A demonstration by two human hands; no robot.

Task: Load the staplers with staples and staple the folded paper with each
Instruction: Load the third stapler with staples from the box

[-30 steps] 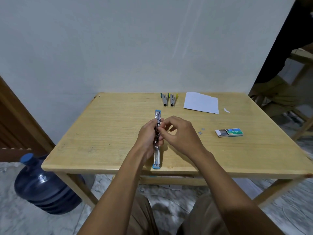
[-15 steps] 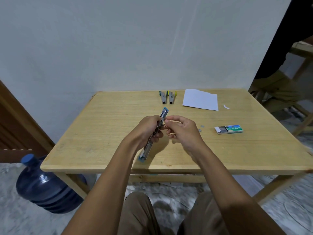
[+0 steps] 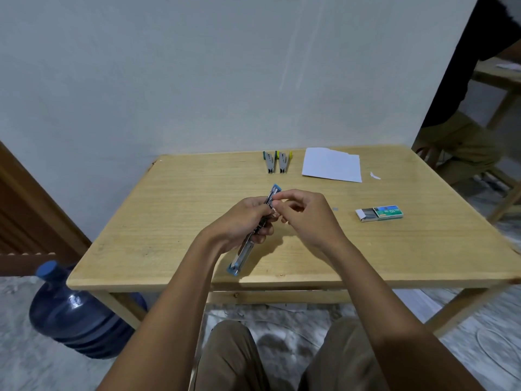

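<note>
My forearms are bare, with no sleeves reaching them. My left hand [image 3: 239, 218] and right hand [image 3: 307, 218] wear nothing. Khaki-brown trousers [image 3: 338, 356] cover my knees.

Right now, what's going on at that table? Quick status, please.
Left hand grips opened blue stapler; right hand pinches at its track. Two staplers, paper, staple box wait. Nothing in the way.

Opened blue stapler [image 3: 244, 253] in both hands
</note>
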